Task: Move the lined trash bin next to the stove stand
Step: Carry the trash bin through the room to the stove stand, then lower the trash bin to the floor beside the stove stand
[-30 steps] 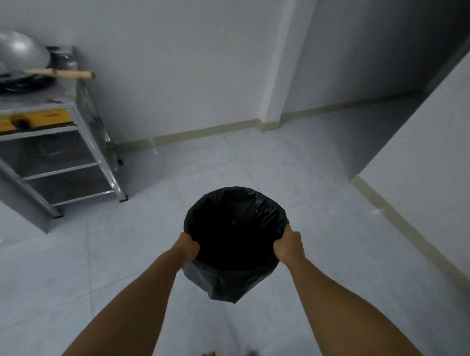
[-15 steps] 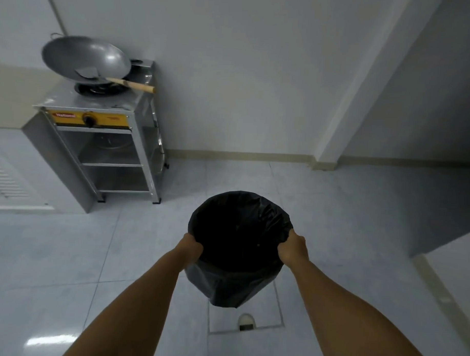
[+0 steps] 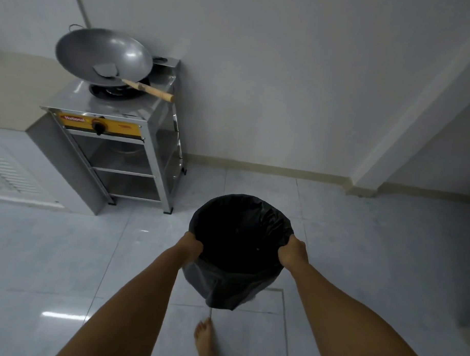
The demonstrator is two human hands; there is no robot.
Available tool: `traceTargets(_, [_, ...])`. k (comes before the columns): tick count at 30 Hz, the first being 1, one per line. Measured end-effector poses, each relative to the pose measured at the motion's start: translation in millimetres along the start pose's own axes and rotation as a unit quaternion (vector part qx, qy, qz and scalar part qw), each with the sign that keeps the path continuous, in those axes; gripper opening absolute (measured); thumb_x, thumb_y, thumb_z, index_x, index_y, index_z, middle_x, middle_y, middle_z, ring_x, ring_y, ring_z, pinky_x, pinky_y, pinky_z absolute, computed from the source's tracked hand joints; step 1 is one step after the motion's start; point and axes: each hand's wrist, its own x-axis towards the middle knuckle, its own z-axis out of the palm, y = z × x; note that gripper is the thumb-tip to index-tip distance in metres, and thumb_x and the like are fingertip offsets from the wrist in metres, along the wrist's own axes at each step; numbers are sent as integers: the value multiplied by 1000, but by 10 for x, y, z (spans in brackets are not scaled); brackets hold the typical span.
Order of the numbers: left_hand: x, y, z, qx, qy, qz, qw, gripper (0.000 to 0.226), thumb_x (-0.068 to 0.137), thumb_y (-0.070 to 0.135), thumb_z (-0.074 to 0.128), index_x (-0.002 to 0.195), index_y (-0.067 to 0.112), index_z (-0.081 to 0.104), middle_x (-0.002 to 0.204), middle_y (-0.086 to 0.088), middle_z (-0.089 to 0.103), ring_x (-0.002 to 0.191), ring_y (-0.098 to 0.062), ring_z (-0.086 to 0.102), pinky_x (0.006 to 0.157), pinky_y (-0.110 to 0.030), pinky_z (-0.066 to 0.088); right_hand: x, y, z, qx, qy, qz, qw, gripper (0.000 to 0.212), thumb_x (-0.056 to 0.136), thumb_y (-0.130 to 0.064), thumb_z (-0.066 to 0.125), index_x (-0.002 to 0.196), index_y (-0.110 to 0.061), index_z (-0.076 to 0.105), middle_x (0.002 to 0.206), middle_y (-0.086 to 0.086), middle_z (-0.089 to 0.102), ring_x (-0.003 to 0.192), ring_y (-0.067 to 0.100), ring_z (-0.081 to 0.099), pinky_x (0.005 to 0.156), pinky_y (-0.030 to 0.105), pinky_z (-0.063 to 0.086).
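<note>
The trash bin, lined with a black plastic bag, hangs in the air in front of me above the tiled floor. My left hand grips its left rim and my right hand grips its right rim. The steel stove stand with a yellow control panel stands against the wall at the upper left, a short way ahead and left of the bin. The bin's body is hidden under the loose bag.
A wok with a wooden-handled spatula rests on the stove burner. A louvred white panel lies left of the stand. A wall pillar juts out at the right. My bare foot is on the floor below the bin.
The stove stand has grown larger and shifted toward the centre of the view as I carried the bin closer. Both hands keep the same grip on the rim.
</note>
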Motion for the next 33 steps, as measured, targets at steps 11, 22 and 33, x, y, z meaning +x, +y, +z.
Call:
traceTargets(11, [1609, 938, -642, 12, 0, -13, 1000, 68, 73, 7, 54, 141, 4, 42, 137, -20, 54, 128, -38, 52, 108, -51, 45, 1733, -1149, 32, 1, -22, -13, 1000, 41, 84, -7, 43, 125, -6, 50, 121, 23, 55, 98, 40, 61, 88, 44, 55])
traceTargets(22, [3836, 1229, -1011, 24, 40, -46, 998, 65, 74, 10, 55, 137, 2, 45, 131, -19, 59, 121, -37, 58, 100, -44, 50, 3712, -2138, 669, -54, -42, -18, 998, 49, 89, -3, 42, 138, -6, 43, 127, 24, 52, 103, 43, 60, 89, 43, 53])
traceTargets(33, [5618, 853, -933, 52, 68, -25, 996, 20, 90, -1, 53, 106, 8, 46, 85, -1, 54, 91, -21, 52, 81, -27, 39, 5415, -2236, 2028, -56, -29, -43, 997, 52, 88, -1, 45, 140, -7, 41, 124, 23, 51, 102, 43, 59, 91, 46, 54])
